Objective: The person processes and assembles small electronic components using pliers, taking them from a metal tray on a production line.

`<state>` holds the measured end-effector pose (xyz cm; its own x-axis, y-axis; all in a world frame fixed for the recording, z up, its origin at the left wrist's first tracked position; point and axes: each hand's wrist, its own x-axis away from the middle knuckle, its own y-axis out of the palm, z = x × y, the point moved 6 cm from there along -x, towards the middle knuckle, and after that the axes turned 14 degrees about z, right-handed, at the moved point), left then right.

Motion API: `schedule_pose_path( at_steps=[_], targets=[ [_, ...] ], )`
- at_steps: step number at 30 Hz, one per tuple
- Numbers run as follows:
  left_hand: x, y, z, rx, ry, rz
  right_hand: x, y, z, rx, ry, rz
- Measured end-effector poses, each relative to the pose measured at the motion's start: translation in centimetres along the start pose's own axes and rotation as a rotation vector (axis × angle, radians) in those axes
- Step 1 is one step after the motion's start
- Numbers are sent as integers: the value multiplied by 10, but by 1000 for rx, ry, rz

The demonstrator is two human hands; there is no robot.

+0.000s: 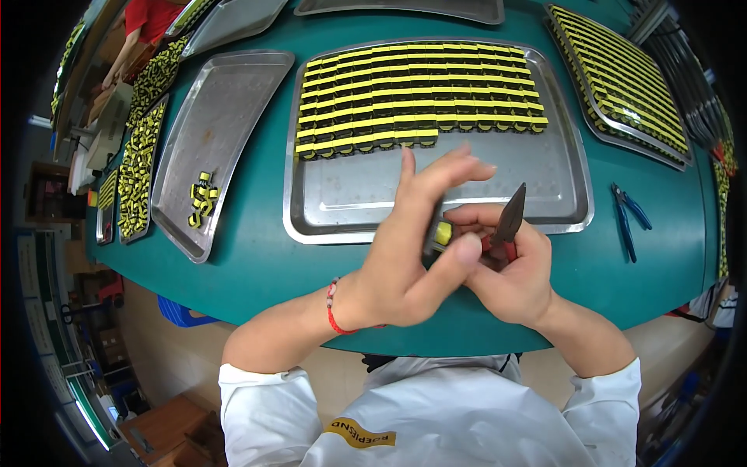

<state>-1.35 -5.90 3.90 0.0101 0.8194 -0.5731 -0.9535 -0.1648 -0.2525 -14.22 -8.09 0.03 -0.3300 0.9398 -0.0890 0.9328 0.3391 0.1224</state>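
My left hand (408,249) pinches a small yellow-and-black component (441,233) between thumb and fingers, just above the near rim of the middle steel tray (342,214). My right hand (510,272) touches the same part and grips red-handled pliers (510,218), whose dark jaws point up and away. Rows of the same yellow-and-black components (416,97) fill the far half of that tray.
To the left a steel tray (226,117) holds a small pile of components (202,199). Fuller trays sit at far left (140,175) and far right (622,78). Blue-handled cutters (626,214) lie on the green table (257,265). Another person's arm (128,54) shows at top left.
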Motion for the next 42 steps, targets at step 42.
schedule_pose_path(
  at_steps=[42],
  targets=[
    [-31,-32,-47,-540,212,236,-8,1,-36,349,-834,33]
  ],
)
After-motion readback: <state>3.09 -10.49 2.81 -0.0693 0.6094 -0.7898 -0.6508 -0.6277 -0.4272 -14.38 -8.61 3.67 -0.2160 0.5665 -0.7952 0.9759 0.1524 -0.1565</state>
